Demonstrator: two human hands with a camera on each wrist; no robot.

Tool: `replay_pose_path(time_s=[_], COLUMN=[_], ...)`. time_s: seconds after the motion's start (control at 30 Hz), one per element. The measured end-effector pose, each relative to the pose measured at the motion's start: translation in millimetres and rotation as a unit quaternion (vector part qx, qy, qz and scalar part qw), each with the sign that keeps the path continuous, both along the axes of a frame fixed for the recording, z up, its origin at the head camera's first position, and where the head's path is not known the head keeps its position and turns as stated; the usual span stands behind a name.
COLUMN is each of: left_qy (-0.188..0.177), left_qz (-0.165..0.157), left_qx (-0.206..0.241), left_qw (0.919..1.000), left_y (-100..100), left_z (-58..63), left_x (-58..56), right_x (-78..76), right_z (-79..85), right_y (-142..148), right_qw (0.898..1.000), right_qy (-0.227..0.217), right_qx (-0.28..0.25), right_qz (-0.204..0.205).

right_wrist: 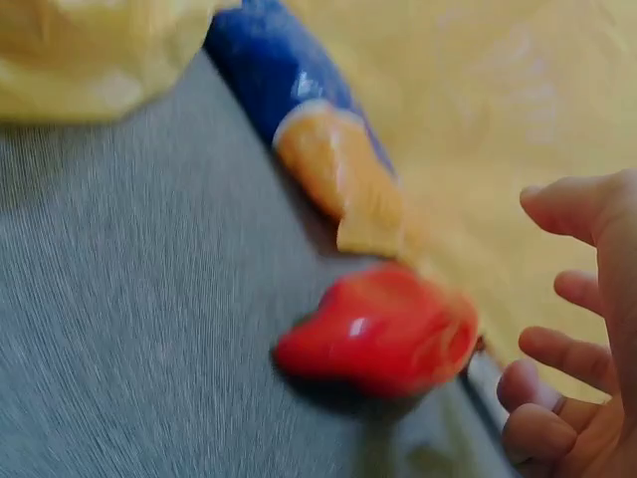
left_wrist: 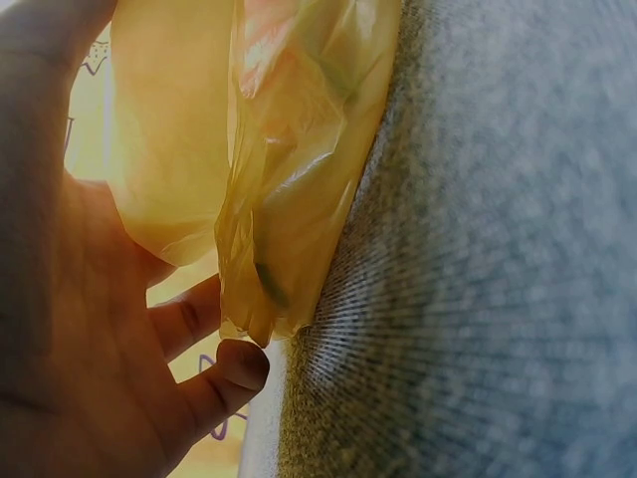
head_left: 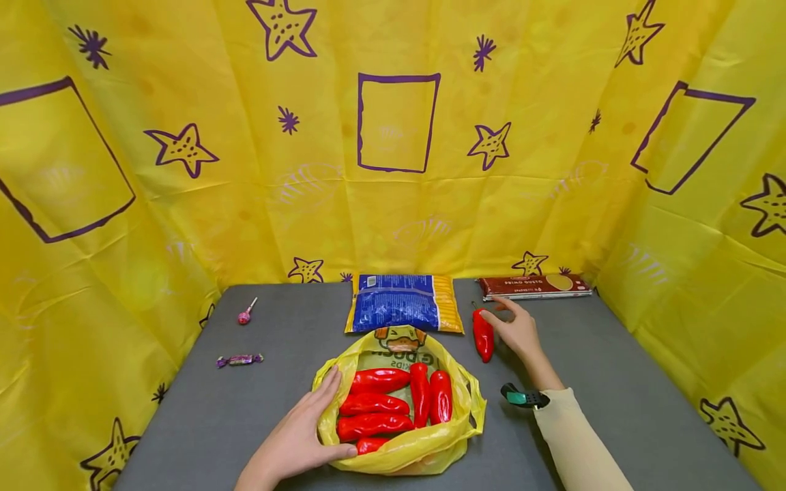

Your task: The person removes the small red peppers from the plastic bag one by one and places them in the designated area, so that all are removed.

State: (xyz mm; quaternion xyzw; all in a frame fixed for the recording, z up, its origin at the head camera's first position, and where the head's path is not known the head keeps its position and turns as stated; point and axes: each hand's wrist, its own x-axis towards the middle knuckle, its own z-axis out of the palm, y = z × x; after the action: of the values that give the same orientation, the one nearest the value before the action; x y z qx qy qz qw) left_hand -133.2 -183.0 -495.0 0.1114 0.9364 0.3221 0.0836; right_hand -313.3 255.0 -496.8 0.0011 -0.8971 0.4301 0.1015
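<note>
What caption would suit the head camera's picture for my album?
Left hand against a yellow bag of red peppers, right hand beside a lone pepper on the grey table.

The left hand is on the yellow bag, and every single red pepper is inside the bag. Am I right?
Not every pepper is inside: one red pepper lies outside, on the gray table beside the right hand, as the head view shows. The left hand is on the yellow bag, as you said.

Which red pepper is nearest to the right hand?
The red pepper on the grey table, outside the yellow bag; the other visible peppers lie inside that bag.
</note>
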Motion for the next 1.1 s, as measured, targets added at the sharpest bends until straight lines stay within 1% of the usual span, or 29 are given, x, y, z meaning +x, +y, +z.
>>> replay_pose_path(time_s=[0.13,0.27,0.43,0.63,0.7,0.8,0.9,0.97,1.03,1.1], left_qy=[-0.007,-0.009,-0.01,-0.01,-0.007,-0.008,-0.012,-0.013,-0.013,-0.013], left_qz=[0.002,0.006,0.01,0.01,0.009,0.007,0.005,0.004,0.004,0.004], left_qx=[0.0,-0.004,-0.015,-0.021,-0.02,-0.019,-0.018,-0.019,-0.021,-0.024], left_qw=[1.0,0.9999,0.9998,0.9997,0.9997,0.9998,0.9997,0.9997,0.9997,0.9996], left_y=[0,0,-1,-3,-4,-4,-4,-4,-4,-5], left_z=[0.4,0.2,-1.3,-3.9,-4.4,-4.6,-4.6,-4.9,-5.2,-5.4], left_x=[-0.3,-0.6,-1.5,-1.4,-1.5,-1.3,-1.2,-1.6,-2.3,-2.9], right_x=[11.2,23.6,33.2,40.4,42.7,46.5,50.2,51.0,49.6,45.9], right_z=[12.4,23.3,36.3,51.5,56.2,62.7,69.4,72.8,75.1,75.4], right_y=[-12,-30,-52,-76,-84,-95,-107,-115,-123,-130], right_qw=[0.999,0.995,0.989,0.978,0.975,0.969,0.959,0.951,0.943,0.939], right_qy=[0.024,0.053,0.097,0.122,0.123,0.107,0.09,0.087,0.089,0.093], right_qx=[-0.026,-0.042,-0.036,-0.027,-0.017,-0.002,0.015,0.02,0.019,0.016], right_qz=[0.031,0.067,0.105,0.167,0.187,0.221,0.268,0.298,0.319,0.332])
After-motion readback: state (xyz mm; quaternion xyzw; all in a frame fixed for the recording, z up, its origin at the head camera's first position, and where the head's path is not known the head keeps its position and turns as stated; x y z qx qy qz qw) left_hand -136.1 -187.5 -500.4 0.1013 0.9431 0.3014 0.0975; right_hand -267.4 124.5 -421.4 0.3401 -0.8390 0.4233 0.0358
